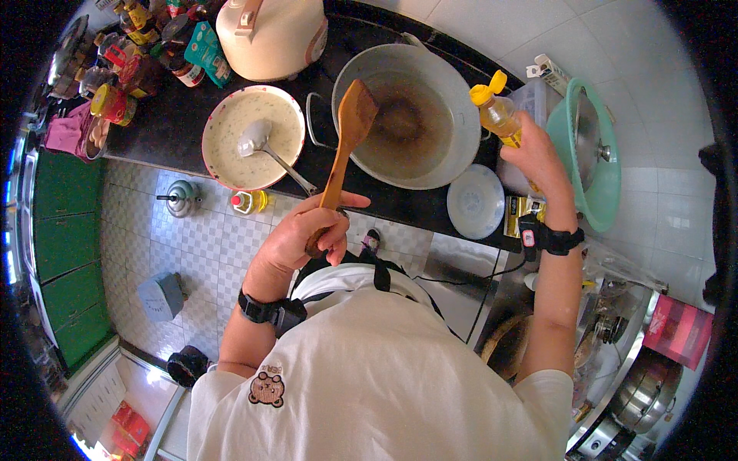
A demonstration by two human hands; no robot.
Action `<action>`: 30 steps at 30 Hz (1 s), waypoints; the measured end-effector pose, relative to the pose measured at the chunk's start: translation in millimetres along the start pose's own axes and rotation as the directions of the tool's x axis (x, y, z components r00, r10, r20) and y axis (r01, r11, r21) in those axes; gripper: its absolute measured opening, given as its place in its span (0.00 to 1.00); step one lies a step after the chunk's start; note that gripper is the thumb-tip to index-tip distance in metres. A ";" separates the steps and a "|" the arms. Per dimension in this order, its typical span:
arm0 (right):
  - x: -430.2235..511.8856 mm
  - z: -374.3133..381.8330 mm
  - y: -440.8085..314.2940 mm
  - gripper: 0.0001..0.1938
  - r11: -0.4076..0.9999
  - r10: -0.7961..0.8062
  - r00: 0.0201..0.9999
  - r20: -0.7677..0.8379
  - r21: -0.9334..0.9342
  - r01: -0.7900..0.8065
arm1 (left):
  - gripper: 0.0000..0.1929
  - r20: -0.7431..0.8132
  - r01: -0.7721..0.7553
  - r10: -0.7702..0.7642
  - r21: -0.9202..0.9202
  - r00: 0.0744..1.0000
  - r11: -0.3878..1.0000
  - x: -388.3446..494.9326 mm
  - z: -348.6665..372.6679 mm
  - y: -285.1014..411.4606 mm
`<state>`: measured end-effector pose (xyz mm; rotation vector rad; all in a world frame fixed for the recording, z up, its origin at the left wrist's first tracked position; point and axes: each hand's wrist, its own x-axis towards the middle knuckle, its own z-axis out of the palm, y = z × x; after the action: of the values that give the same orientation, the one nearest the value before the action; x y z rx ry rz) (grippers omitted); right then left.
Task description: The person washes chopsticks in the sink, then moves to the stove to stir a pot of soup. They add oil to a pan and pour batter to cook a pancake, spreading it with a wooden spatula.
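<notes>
My left hand (311, 230) grips the handle of a wooden spatula (353, 118), whose blade is raised over the near left rim of a wide metal pan (464, 124). Brownish liquid (398, 127) lies in the pan. To its left, a red-rimmed bowl (209, 151) holds pale batter with green flecks. A metal ladle (255, 137) rests in that bowl; its handle runs towards my left hand, and I cannot tell if they touch. On the right, my right hand (533, 152) holds a clear plastic bottle (500, 120) upright, its yellow flip cap standing up.
A pale bowl (475, 201) sits at the counter's front edge. Behind are a cream rice cooker (271, 40) and several sauce jars (115, 105). At right stand a plastic box (522, 95) and a green basin (611, 173) with a lid inside. An oil bottle (249, 201) is lower down.
</notes>
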<state>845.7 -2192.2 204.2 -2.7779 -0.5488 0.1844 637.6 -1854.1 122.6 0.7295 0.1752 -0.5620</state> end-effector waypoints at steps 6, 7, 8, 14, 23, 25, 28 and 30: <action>2.4 2.5 -0.1 0.23 0.999 -0.030 0.999 -0.013 -0.028 0.030 | 0.22 -0.012 0.010 -0.010 0.002 1.000 1.000 -2.2 0.5 0.6; 2.7 3.1 0.3 0.22 0.999 -0.026 1.000 -0.012 -0.036 0.025 | 0.22 -0.017 0.012 -0.012 0.012 1.000 1.000 -2.6 0.7 0.7; 3.1 3.4 0.8 0.22 0.999 -0.021 1.000 -0.011 -0.045 0.020 | 0.22 -0.018 0.008 -0.008 0.015 1.000 1.000 -3.1 0.9 0.8; 3.7 5.4 1.8 0.22 0.999 -0.025 1.000 -0.008 -0.038 0.024 | 0.22 -0.018 0.007 -0.007 0.006 1.000 1.000 -3.8 0.8 0.3; 3.5 5.4 1.7 0.22 0.998 -0.002 1.000 0.007 -0.055 0.003 | 0.22 -0.019 0.017 -0.017 0.020 1.000 1.000 -3.8 0.2 0.5; 3.4 5.6 2.1 0.21 0.998 -0.011 1.000 0.006 -0.062 0.011 | 0.22 -0.013 0.016 -0.016 0.019 1.000 1.000 -3.2 0.1 0.2; 3.2 5.9 2.0 0.21 0.997 -0.018 1.000 0.001 -0.071 0.019 | 0.22 -0.013 0.022 -0.021 0.017 1.000 1.000 -3.1 0.0 0.2; 3.0 5.9 1.5 0.21 0.998 -0.011 1.000 0.002 -0.068 0.011 | 0.22 -0.011 0.019 -0.018 0.020 1.000 1.000 -3.2 0.2 0.4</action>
<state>847.9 -2190.8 198.0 -2.8401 -0.5808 0.1688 635.1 -1852.7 124.1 0.7513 0.1863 -0.5785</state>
